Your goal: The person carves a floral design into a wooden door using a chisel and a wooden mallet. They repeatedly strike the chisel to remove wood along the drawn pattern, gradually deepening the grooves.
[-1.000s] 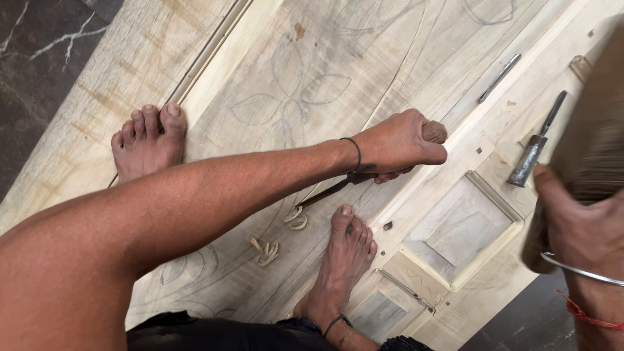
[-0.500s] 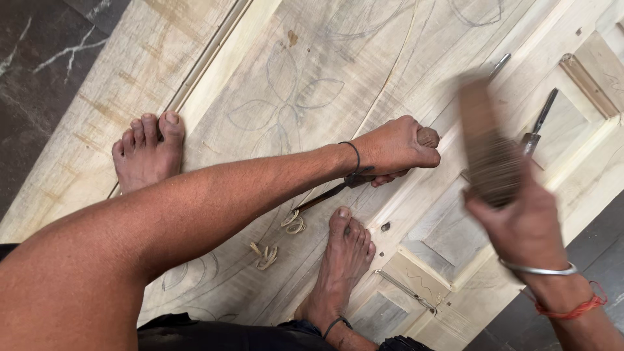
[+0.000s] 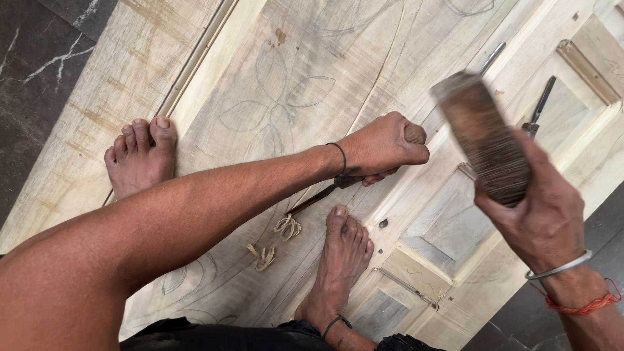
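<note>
My left hand (image 3: pixel 383 146) is closed around the wooden handle of a chisel (image 3: pixel 325 193), whose blade slants down to the left onto a pale wooden door panel (image 3: pixel 286 58) with pencilled leaf outlines. My right hand (image 3: pixel 536 208) grips a wooden mallet block (image 3: pixel 484 136) raised above the panel, to the right of the chisel handle. Both my bare feet rest on the wood: one foot (image 3: pixel 140 156) at the left, the other foot (image 3: pixel 338 260) just below the chisel. Curled wood shavings (image 3: pixel 286 227) lie near the blade tip.
Two more metal tools (image 3: pixel 539 107) lie on the recessed panels at the upper right. A thin metal rod (image 3: pixel 406 286) rests on a lower panel. Dark marble floor (image 3: pixel 32 58) shows at the upper left and lower right.
My right hand has swung the mallet in from the right edge toward the chisel handle. The left hand, the chisel and both feet stay where they were.
</note>
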